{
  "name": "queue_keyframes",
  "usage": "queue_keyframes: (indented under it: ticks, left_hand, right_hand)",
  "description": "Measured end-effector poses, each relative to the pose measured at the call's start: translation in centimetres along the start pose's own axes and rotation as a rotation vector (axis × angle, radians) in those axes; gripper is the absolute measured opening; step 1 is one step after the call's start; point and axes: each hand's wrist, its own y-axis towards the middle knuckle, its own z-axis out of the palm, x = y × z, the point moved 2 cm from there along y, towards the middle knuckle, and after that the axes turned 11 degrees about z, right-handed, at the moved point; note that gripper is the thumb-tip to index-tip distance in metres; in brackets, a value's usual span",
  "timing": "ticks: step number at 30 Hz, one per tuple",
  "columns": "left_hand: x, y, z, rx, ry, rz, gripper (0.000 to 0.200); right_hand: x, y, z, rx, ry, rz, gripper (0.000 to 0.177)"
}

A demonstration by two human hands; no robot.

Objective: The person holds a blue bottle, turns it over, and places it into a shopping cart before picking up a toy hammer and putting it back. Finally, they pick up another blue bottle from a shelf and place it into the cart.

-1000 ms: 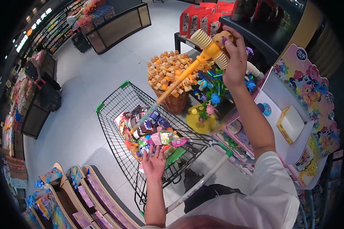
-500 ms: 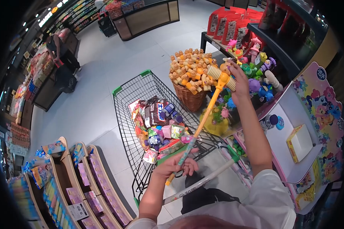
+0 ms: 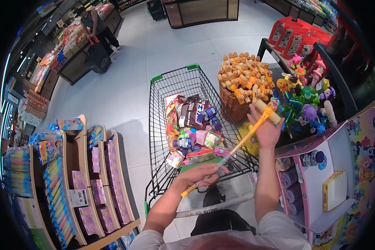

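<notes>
Toy hammer (image 3: 246,138) held aslant above the near end of the cart (image 3: 193,66).
It looks light; the ribbed head (image 3: 269,113) probably squeezes, the thin shaft seems stiff, smooth and the better hold; the left hand (image 3: 202,175) curls its fingers round the lower shaft; the right hand (image 3: 267,132) lies spread behind the head, its contact unclear; beyond stands a full basket (image 3: 233,104).

The toy hammer (image 3: 254,130) is mainly yellow with cream ends (image 3: 262,106), the shopping cart (image 3: 175,71) black with green corners (image 3: 156,78).
</notes>
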Motion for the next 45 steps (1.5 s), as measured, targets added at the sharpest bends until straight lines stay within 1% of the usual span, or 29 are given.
queue_keyframes:
  ticks: [1, 2, 3, 4, 5, 6, 7, 8, 9, 10, 12, 14, 17, 18, 19, 20, 21, 22, 23, 25, 28, 31, 34, 36, 38, 40, 42, 45]
  left_hand:
    - [0.2, 0.1, -0.2, 0.0, 0.013, -0.003, 0.041]
    - [0.4, 0.2, -0.4, 0.005, 0.025, -0.01, 0.041]
    - [0.6, 0.4, -0.4, 0.013, 0.034, -0.018, 0.042]
    - [0.2, 0.4, 0.2, 0.01, 0.029, -0.043, 0.037]
    - [0.7, 1.0, 0.1, -0.016, 0.104, -0.038, 0.034]
    - [1.4, 1.3, 0.0, -0.042, 0.178, -0.037, 0.033]
    - [2.0, 1.6, 0.0, -0.067, 0.251, -0.039, 0.032]
    - [2.5, 1.8, -0.1, -0.159, 0.205, -0.077, 0.028]
    - [2.8, 2.1, -0.4, -0.197, 0.238, -0.07, 0.026]
    - [3.1, 2.4, -1.1, -0.234, 0.273, -0.06, 0.025]
    - [3.8, 2.6, -2.3, -0.321, 0.317, -0.044, 0.022]
    - [2.8, 2.4, -2.0, -0.336, 0.353, -0.037, 0.022]
    - [1.4, 1.8, -1.4, -0.395, 0.404, -0.051, 0.023]
    - [1.2, 1.7, -1.7, -0.409, 0.442, -0.044, 0.023]
    - [1.3, 1.7, -1.7, -0.425, 0.479, -0.036, 0.024]
    - [1.8, 1.8, -2.4, -0.512, 0.525, 0.001, 0.026]
    - [2.2, 2.0, -3.1, -0.506, 0.57, 0.057, 0.025]
    - [2.5, 2.1, -3.8, -0.501, 0.614, 0.113, 0.024]
    - [2.7, 2.1, -4.3, -0.497, 0.658, 0.169, 0.023]
    - [2.7, 2.0, -4.0, -0.55, 0.704, 0.182, 0.027]
    - [2.6, 1.9, -3.6, -0.593, 0.793, 0.192, 0.032]
    - [2.7, 1.7, -3.9, -0.629, 0.94, 0.226, 0.035]
    - [2.6, 1.8, -3.7, -0.654, 1.084, 0.271, 0.037]
    - [2.3, 1.8, -3.4, -0.666, 1.118, 0.259, 0.038]
    - [2.6, 1.8, -3.6, -0.668, 1.143, 0.3, 0.037]
    - [2.7, 1.8, -3.5, -0.677, 1.169, 0.355, 0.037]
    - [2.3, 2.0, -3.1, -0.693, 1.196, 0.429, 0.035]
    - [0.7, 1.6, -1.4, -0.777, 1.353, 0.264, 0.032]
  right_hand:
    - [0.2, 0.0, -0.1, 0.023, 0.02, -0.007, 0.094]
    - [0.6, -0.2, -0.4, -0.042, -0.013, -0.047, 0.097]
    - [0.8, -0.4, -0.8, -0.017, 0.041, -0.038, 0.096]
    - [1.2, -0.4, -1.2, 0.013, 0.091, -0.03, 0.095]
    - [1.7, -0.3, -1.6, 0.048, 0.143, -0.023, 0.094]
    - [1.7, -0.2, -1.1, 0.006, 0.071, -0.056, 0.092]
    - [1.7, -0.1, -1.1, -0.016, 0.072, -0.07, 0.092]
    - [1.8, -0.1, -1.3, -0.041, 0.073, -0.086, 0.091]
    - [2.0, -0.1, -1.3, -0.065, 0.073, -0.101, 0.091]
    - [1.9, -0.1, -0.8, -0.064, 0.091, -0.102, 0.078]
    - [2.4, 0.0, -2.9, -0.095, 0.114, -0.152, 0.067]
    - [2.5, 0.1, -3.9, -0.158, 0.114, -0.171, 0.054]
    - [2.3, 0.4, -5.8, -0.191, 0.037, -0.198, 0.058]
    - [2.1, 0.4, -5.9, -0.262, 0.028, -0.212, 0.067]
    - [1.6, 0.5, -4.4, -0.222, 0.025, -0.188, 0.071]
    - [1.4, 0.4, -2.8, -0.181, 0.021, -0.164, 0.075]
    - [1.1, 0.4, -1.3, -0.14, 0.02, -0.137, 0.078]
    - [1.0, 0.6, -0.7, -0.102, -0.024, -0.13, 0.088]
    - [1.0, 0.7, -0.2, -0.06, -0.032, -0.124, 0.087]
    - [0.9, 0.5, 0.5, 0.018, -0.047, -0.115, 0.086]
    - [1.2, -0.1, 0.0, 0.035, 0.053, -0.138, 0.083]
    - [1.8, 0.0, -1.5, 0.066, 0.147, -0.128, 0.073]
    - [2.2, 0.2, -3.2, 0.067, 0.15, -0.142, 0.062]
    - [2.1, 0.2, -3.4, 0.016, 0.145, -0.16, 0.06]
    - [1.8, 0.2, -2.6, -0.04, 0.144, -0.166, 0.06]
    - [1.2, 0.0, -0.1, -0.102, 0.146, -0.163, 0.062]
    - [1.1, 0.0, -0.2, -0.106, 0.145, -0.164, 0.063]
    - [1.2, 0.3, -0.8, -0.067, 0.166, -0.135, 0.062]
